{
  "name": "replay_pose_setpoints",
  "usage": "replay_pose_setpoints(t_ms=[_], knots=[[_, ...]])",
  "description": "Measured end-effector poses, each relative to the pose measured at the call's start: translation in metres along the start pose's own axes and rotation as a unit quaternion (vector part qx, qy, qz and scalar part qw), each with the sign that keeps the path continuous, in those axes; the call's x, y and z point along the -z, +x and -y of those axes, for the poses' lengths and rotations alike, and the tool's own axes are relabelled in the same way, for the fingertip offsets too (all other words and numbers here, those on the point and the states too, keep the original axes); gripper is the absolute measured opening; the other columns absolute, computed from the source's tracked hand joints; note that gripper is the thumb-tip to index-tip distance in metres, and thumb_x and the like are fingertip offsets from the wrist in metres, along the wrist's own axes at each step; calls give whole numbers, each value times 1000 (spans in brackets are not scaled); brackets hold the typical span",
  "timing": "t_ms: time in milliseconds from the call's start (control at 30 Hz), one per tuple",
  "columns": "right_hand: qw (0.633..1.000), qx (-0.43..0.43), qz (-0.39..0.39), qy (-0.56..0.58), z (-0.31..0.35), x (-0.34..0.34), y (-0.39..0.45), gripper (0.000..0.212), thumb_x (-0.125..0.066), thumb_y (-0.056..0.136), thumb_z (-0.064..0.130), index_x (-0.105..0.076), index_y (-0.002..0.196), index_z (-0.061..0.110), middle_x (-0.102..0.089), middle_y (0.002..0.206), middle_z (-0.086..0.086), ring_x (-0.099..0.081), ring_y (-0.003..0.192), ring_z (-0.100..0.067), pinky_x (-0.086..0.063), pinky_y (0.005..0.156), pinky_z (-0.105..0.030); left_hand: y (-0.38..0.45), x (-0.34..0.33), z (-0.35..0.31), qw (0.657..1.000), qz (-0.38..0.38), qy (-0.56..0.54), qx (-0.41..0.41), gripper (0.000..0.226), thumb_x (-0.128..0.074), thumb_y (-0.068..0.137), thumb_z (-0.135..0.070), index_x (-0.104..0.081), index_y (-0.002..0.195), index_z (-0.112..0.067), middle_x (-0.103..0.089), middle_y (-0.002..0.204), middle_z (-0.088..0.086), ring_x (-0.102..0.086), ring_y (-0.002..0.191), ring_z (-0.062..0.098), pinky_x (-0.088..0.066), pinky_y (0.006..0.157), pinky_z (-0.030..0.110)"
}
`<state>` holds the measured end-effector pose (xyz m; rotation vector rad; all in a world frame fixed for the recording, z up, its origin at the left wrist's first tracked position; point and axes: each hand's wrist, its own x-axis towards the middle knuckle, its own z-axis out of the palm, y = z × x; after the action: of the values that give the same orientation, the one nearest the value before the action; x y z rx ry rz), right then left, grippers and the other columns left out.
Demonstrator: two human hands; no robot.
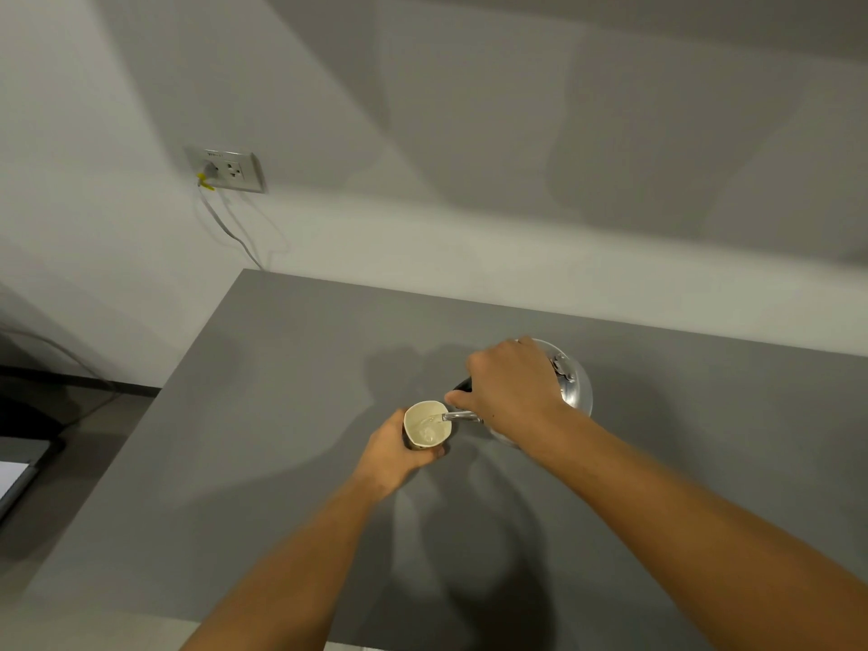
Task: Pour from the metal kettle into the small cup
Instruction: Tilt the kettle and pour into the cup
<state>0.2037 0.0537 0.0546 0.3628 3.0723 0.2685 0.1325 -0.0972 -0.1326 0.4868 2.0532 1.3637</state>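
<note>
A small cream cup (426, 427) stands near the middle of the grey table (263, 415), with clear liquid inside it. My left hand (392, 455) is wrapped around the cup's near left side. The shiny metal kettle (575, 390) is to the right of the cup, tilted toward it. Its thin spout (460, 417) reaches over the cup's right rim, and a stream runs from it into the cup. My right hand (509, 392) grips the kettle's dark handle from above and hides most of the kettle body.
The table's left edge runs diagonally down to the lower left, with the floor beyond it. A wall socket (230, 170) with a plugged-in cable hangs on the white wall behind. A dark object (19, 467) lies at the far left.
</note>
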Motion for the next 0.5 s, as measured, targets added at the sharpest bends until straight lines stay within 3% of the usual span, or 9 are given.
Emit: replay_pose_setpoints(t_ms=[300,500], knots=[[1000,3,-1,-5,3,0,1,43,-60,83,54,-47,62,19,-33,51,2,-44,64,-24,-29,74,-36,-1,1,-2,1000,2,3,5,65,-93,61,-40,-62,118,-34,-75,107,-15,-68,94,-5,-48,79,16],[1000,7,-1,-7,2,-1,1,48,-60,83,53,-38,55,20,-34,51,2,-44,63,-24,-27,73,-35,1,0,1,1000,2,6,1,63,-93,62,-39,-62,116,-34,-75,107,-14,-70,97,1,-54,86,23]])
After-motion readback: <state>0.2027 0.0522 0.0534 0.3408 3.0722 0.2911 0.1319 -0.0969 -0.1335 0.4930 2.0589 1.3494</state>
